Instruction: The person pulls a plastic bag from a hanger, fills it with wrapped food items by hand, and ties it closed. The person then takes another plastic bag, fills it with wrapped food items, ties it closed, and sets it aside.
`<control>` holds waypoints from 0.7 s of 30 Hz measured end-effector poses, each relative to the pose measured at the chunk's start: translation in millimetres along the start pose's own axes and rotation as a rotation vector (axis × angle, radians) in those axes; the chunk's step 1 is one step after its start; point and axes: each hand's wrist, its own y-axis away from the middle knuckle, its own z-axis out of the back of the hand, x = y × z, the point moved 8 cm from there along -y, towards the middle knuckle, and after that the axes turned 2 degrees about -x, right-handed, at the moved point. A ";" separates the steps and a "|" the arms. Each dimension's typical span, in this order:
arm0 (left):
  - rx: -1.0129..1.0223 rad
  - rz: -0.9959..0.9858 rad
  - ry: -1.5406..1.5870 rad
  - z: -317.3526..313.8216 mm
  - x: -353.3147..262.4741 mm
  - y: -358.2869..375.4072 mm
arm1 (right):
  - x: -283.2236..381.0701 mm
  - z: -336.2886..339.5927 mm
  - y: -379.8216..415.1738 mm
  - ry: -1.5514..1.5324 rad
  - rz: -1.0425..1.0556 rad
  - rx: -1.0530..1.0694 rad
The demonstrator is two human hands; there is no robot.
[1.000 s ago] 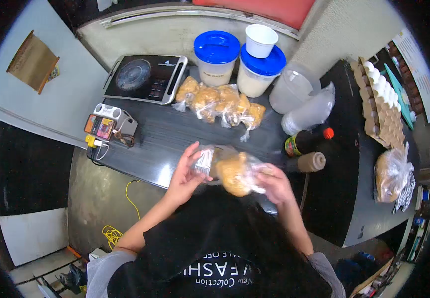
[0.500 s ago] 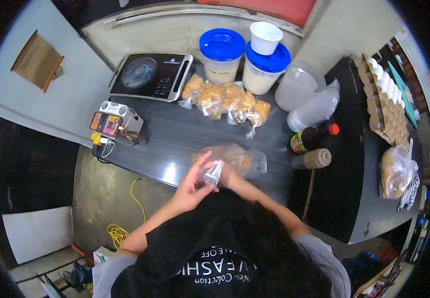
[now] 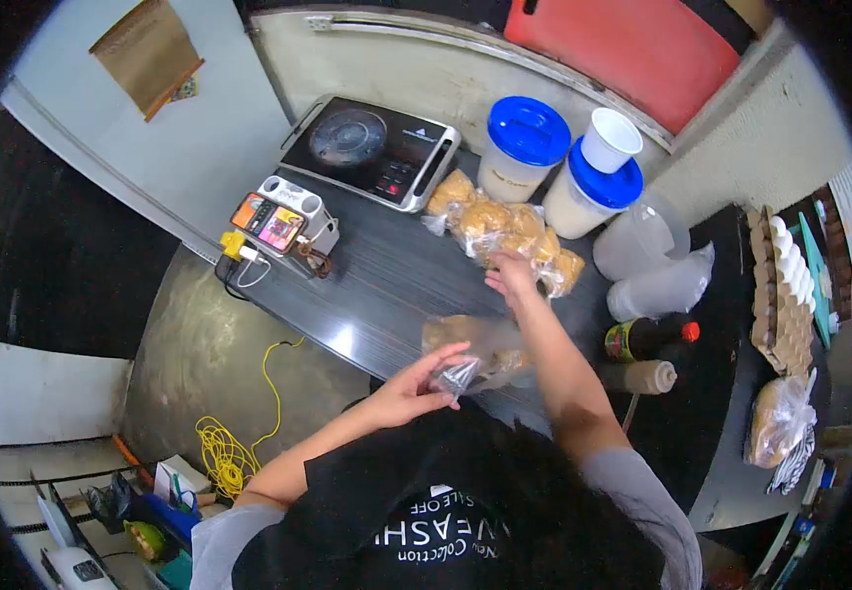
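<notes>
My left hand (image 3: 414, 389) is closed on the gathered, crinkled mouth of a clear plastic bag (image 3: 505, 339). The bag rests near the table's front edge, with brownish pieces showing through it. Farther back, my right hand (image 3: 513, 278) is at the near side of a row of small clear bags of golden-brown food (image 3: 485, 218). Its fingers are slightly bent and apart, with nothing visible held in them. Whether the fingertips touch a bag is hard to make out.
Behind the food stand blue-lidded tubs (image 3: 526, 147), one topped by a white cup (image 3: 611, 140). An induction cooker (image 3: 367, 147) and a phone (image 3: 269, 221) are at left. At right are plastic bags (image 3: 657, 285), a dark sauce bottle (image 3: 647, 339), a squeeze bottle (image 3: 639, 377) and an egg tray (image 3: 780, 295).
My right hand has left the plastic bag and moved away from me to the row of bagged food. My left hand still grips the bag's mouth. The view has shifted and turned.
</notes>
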 end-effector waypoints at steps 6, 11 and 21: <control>0.044 -0.058 0.009 10.4 -5.3 3.8 | -31.2 -35.0 -23.4 -0.332 -0.194 -0.210; 0.096 -0.042 0.044 22.3 1.0 4.7 | -29.4 -32.8 -31.1 -0.257 -0.178 -0.153; 0.178 -0.041 0.114 27.8 4.5 -5.0 | -39.5 -19.7 -46.6 -0.777 -0.133 -0.241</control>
